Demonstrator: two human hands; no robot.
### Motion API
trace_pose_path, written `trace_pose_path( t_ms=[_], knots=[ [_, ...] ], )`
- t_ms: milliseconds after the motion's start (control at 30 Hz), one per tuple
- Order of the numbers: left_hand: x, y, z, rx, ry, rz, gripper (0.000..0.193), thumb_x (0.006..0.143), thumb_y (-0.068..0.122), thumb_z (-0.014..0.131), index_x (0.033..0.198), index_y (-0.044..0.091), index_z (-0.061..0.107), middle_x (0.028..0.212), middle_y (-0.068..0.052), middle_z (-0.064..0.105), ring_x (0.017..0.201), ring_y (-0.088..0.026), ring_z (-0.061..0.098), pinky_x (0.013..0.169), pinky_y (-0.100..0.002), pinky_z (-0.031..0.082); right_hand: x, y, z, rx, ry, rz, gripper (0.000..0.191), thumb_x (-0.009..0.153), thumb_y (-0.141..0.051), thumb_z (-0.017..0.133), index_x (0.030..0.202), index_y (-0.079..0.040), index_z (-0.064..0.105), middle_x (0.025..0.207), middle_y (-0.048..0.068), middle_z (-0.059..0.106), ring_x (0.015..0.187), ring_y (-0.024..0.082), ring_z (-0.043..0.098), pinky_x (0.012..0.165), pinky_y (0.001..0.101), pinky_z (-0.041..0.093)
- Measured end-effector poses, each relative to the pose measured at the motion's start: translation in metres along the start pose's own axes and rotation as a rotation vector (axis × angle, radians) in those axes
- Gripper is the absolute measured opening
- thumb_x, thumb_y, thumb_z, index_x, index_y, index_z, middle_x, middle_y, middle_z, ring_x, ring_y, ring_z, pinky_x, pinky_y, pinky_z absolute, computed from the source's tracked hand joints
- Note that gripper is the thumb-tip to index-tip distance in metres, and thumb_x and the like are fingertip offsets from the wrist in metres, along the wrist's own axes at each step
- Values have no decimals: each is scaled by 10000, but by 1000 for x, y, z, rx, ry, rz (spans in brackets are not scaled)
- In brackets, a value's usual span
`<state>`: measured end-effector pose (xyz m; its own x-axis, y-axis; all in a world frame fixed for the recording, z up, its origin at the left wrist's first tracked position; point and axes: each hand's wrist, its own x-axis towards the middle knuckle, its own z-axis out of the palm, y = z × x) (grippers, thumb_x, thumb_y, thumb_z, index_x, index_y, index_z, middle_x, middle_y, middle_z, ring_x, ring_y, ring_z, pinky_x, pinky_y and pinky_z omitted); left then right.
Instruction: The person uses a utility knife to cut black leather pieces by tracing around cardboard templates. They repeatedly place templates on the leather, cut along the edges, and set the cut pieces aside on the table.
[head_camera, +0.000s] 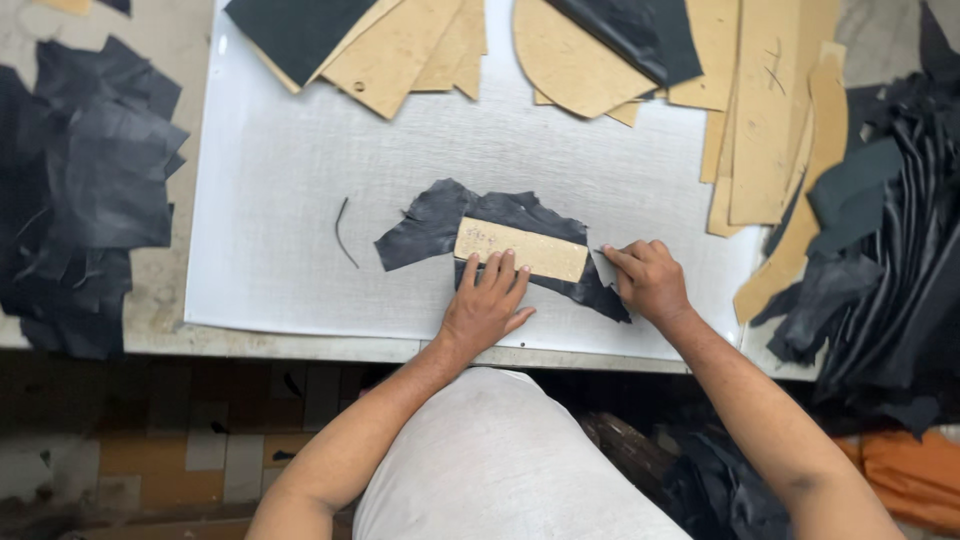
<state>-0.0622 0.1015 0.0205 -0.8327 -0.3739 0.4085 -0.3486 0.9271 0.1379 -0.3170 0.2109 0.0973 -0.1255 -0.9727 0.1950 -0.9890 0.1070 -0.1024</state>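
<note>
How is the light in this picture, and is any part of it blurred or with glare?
Head view: the light is soft and even; the white cutting board shows only mild sheen near its top left edge; the left hand, right hand and tan template look sharp; the black leather pile loses detail in darkness.

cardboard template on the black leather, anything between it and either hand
Nothing visible. The left hand presses its fingers directly on the cardboard template, and the right hand sits at its right end on the black leather piece.

template (521, 249): matt tan card, I'd say
scrap (432, 222): black leather, dull, creased
board (280, 170): white plastic, scuffed sheen
</note>
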Motion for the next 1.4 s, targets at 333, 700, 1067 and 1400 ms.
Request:
trace_pose_path(
  t_ms=[333,700,1067,1400],
  knots=[
    [72,23,-6,-4,-209,160,561,852,450,676,1348,189,642,1454,-127,526,1139,-246,555,904,-567,468,-20,-47,56,518,311,883,214,845,-90,781,1055,-47,783,879,88,691,724,212,688,635,350,565],
    [83,-16,32,-174,-273,315,490,930,215,576,1418,251,581,1530,-188,415,1403,-365,392,1131,-712,227,-77,-95,5,222,-193,814,188,860,-141,753,1030,-135,832,924,112,742,826,306,704,782,423,553],
    [130,-110,-2,-310,-278,-156,458,895,379,774,1223,88,642,1152,-129,636,1043,-292,587,870,-463,442,-19,-90,35,568,269,1073,559,805,-253,861,1296,-73,664,962,62,742,872,151,703,805,333,586],
    [45,-85,-72,-400,-320,-361,231,783,337,833,840,116,799,768,-80,688,707,-282,632,687,-432,462,-56,33,37,582,756,1027,191,890,-130,801,1041,-28,745,883,31,755,803,151,703,756,299,574]
  ],
)
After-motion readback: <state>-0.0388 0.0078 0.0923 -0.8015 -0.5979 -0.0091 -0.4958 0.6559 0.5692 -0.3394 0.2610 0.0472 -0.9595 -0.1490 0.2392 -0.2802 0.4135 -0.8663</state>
